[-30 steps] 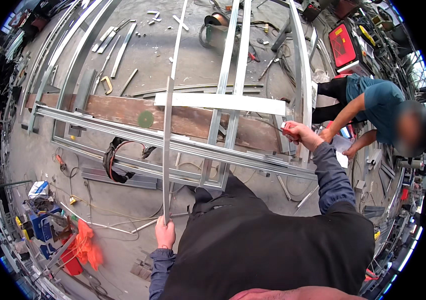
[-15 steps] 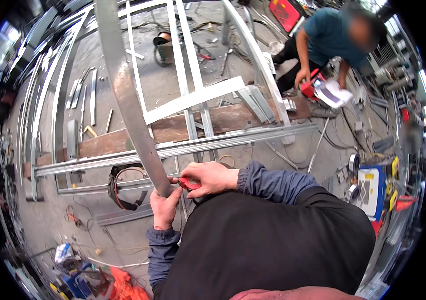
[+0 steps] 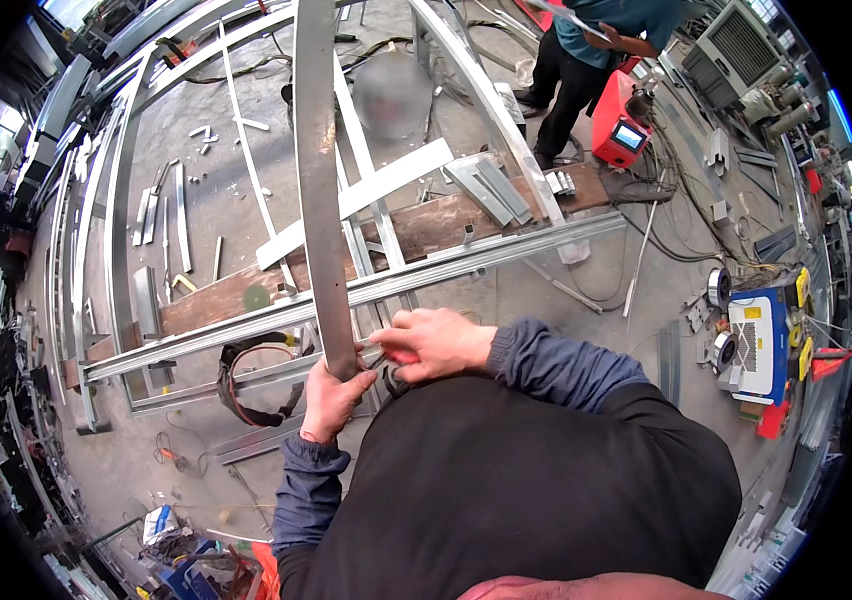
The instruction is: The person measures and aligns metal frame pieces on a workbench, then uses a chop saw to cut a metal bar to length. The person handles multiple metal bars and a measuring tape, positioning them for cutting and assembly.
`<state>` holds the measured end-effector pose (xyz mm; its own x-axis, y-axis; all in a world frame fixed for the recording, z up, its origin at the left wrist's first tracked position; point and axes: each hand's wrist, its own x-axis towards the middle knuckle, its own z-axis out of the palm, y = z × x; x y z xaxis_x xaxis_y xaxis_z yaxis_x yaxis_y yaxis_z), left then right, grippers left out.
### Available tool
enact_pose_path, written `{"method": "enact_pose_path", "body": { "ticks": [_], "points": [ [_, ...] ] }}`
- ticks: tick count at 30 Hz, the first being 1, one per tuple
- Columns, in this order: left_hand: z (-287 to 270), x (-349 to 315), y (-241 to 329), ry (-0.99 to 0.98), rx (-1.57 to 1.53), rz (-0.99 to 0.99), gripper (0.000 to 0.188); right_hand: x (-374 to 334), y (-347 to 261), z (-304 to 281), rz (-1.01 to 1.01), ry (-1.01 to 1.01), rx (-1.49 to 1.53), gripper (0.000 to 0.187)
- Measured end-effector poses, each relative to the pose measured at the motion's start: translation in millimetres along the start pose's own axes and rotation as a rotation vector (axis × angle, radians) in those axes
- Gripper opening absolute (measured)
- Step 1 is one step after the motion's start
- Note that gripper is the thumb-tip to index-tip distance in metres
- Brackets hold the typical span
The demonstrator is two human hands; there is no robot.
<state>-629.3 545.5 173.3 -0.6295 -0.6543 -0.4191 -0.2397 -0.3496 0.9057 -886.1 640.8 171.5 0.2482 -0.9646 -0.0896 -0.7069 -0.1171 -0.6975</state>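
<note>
Steel strip point(image 3: 318, 190) — long, flat and grey — is gripped at its near end by the left hand point(image 3: 331, 395), whose fingers are wrapped tight round it, and it is held steeply up and away from the person, over the metal frame point(image 3: 366, 290) lying on the concrete floor. Beside the strip's near end, on its right, the right hand point(image 3: 436, 342) is seen with its fingers pressed together, the fingertips brought close to the strip just above the left hand; whether something small is pinched in them cannot be told. Under the frame a brown wooden plank point(image 3: 436, 225) is laid, with a white bar point(image 3: 366, 195) set slanting across it. Left of the strip's near end a looped cable point(image 3: 251, 385) is hung on the frame's front rail. Far beyond the frame — to the right of the strip's upper part — another person point(image 3: 596, 50) is seen standing next to a red machine point(image 3: 621, 125).
</note>
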Motion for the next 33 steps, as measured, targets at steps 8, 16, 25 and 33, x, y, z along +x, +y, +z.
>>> {"method": "enact_pose_path", "body": {
  "ticks": [8, 16, 25, 33],
  "points": [
    [50, 7, 35, -0.032, 0.104, -0.06, 0.039, -50, 72, -11, 0.23, -0.015, 0.13, 0.037],
    [90, 9, 37, 0.152, 0.561, 0.166, 0.044, -76, 96, -4, 0.212, 0.051, 0.167, 0.027],
    [65, -1, 1, 0.115, 0.517, 0.147, 0.042, -69, 22, -51, 0.224, 0.324, 0.271, 0.022],
    [23, -10, 8, 0.007, 0.266, -0.029, 0.045, -29, -31, -42, 0.483, -0.058, 0.303, 0.04]
  ]
}}
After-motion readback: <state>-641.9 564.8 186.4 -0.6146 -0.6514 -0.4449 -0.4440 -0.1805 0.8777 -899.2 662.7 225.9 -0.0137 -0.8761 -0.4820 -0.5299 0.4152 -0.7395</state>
